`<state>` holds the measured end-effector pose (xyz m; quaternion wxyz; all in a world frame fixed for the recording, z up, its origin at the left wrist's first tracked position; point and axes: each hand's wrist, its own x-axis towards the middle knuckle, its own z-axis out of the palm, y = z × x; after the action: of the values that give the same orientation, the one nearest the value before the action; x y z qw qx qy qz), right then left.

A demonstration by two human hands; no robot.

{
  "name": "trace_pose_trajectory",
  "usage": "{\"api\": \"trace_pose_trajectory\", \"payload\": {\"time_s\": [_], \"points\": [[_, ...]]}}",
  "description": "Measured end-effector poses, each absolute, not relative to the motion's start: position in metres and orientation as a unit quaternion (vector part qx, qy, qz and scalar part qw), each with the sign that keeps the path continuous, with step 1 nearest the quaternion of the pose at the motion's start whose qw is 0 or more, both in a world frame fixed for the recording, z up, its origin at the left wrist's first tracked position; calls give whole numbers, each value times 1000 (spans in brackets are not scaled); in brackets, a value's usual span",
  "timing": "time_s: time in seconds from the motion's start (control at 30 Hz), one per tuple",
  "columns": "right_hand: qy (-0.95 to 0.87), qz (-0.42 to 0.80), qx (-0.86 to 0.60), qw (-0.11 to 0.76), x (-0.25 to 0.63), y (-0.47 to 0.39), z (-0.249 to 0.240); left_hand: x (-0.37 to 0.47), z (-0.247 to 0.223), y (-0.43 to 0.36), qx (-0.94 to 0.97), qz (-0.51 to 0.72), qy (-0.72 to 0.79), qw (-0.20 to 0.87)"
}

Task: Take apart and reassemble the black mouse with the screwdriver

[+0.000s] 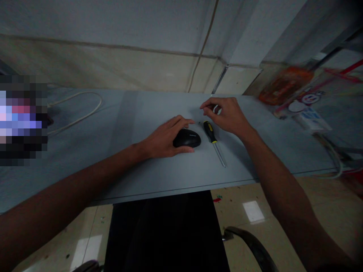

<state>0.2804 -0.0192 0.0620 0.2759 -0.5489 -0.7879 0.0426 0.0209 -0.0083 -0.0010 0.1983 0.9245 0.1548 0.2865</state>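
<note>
A black computer mouse [187,139] lies on the grey-blue table. My left hand [166,139] is wrapped round it, thumb on the near side and fingers on the far side. Just right of the mouse is a screwdriver [209,131] with a black and yellow handle, its metal shaft pointing toward the table's front edge. Beyond the screwdriver, my right hand [225,114] is closed in a pinch, thumb against forefinger; whatever may be between the fingertips is too small to tell. A tiny dark speck [199,122] lies near the screwdriver's handle end.
A white cable [98,105] loops across the table's left side, near a pixelated area. At the right are a blurred orange packet [285,85] and a white box [312,119]. A tiled wall [136,68] borders the back. A chair armrest [249,241] shows below.
</note>
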Motion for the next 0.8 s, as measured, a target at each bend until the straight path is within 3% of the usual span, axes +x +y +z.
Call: {"api": "trace_pose_trajectory", "payload": {"time_s": [0.13,0.43,0.8], "points": [[-833,93,-466,283,273,-29,66,20,-3,-8,926,294,156,179],[-908,145,-354,167,257,-38,58,22,-11,-3,901,355,124,214],[-908,87,-343,226,266,-42,70,22,-8,-5,904,367,117,184]]}}
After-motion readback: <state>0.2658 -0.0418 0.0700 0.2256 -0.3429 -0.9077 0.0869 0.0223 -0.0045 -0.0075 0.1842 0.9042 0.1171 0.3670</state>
